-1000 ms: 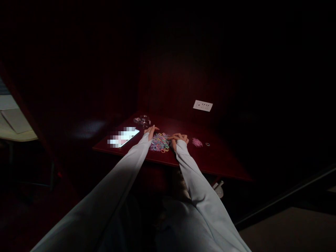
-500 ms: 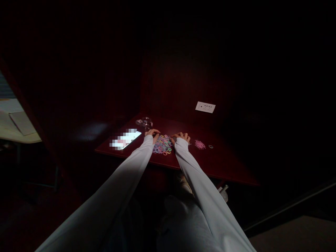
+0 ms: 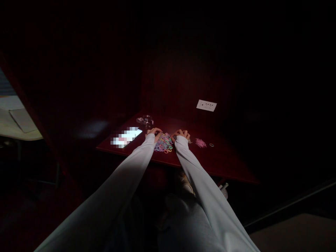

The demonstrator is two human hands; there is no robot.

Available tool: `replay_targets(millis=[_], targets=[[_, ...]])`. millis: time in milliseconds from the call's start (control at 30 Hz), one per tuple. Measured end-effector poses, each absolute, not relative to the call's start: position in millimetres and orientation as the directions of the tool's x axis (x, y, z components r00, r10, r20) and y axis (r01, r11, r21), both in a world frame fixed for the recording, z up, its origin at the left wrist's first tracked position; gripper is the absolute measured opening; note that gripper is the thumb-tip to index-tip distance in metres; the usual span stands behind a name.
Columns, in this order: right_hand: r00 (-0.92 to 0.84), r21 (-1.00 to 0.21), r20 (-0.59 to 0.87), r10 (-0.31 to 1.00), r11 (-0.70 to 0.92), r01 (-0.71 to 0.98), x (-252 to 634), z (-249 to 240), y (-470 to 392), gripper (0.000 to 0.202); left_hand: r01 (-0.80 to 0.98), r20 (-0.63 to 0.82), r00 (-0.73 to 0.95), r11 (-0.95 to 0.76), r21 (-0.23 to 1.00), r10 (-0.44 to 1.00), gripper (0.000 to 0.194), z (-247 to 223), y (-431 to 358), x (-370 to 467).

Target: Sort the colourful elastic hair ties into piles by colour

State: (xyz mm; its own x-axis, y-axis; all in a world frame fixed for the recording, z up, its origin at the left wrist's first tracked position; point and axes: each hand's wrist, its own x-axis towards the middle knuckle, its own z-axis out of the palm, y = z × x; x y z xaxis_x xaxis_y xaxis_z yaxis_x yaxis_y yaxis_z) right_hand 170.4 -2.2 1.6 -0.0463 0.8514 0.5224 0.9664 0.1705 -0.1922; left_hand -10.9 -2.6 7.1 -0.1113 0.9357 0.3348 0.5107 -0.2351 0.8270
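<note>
A heap of small multicoloured elastic hair ties point(image 3: 164, 144) lies near the front edge of the dark red table. My left hand point(image 3: 153, 133) rests at the heap's left and far side, fingers stretched over it and the thumb apart. On the opposite side, my right hand point(image 3: 182, 134) touches the heap's edge, its fingers bent but spread. No tie shows clearly in either hand, though the undersides of the fingers are hidden. Just right of my right hand, a few pale ties point(image 3: 190, 141) peek out. Farther right are a pile of pink ties point(image 3: 201, 142) and a single greenish tie point(image 3: 211, 145).
A phone with a lit, blurred-out screen point(image 3: 127, 137) lies on the table's left. Behind it stands a clear container point(image 3: 147, 120). A white socket plate point(image 3: 206, 105) is on the back wall. Dark panels enclose the table point(image 3: 223, 164); the surroundings are dim.
The fingers of my right hand have bent a little more, and pale ties now show beside it. My left hand has shifted slightly over the heap. The view has tilted slightly.
</note>
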Motion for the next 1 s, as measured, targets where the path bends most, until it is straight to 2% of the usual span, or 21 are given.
replay_targets(millis=[200,433,600,867,1000], targets=[[-0.001,-0.261,0.542,0.840,0.169,0.951,169,3,-7,0.024,0.563,0.320,-0.068,-0.228,0.794,0.945,0.015,10,-6,-11],[0.118,-0.400,0.536,0.836,0.128,0.907,167,5,-15,0.026,0.595,0.338,-0.023,-0.259,0.761,0.941,0.017,12,-8,-12],[0.120,-0.453,0.502,0.856,0.143,0.880,165,7,-19,0.026,0.605,0.370,0.011,-0.301,0.737,0.929,0.016,9,-10,-6],[0.067,-0.441,0.514,0.855,0.196,0.876,160,4,-20,0.036,0.620,0.370,0.050,-0.319,0.716,0.928,0.018,7,-8,-4],[0.141,-0.415,0.520,0.843,0.104,0.904,170,8,-20,0.034,0.617,0.365,0.032,-0.306,0.725,0.930,0.020,8,-8,-6]])
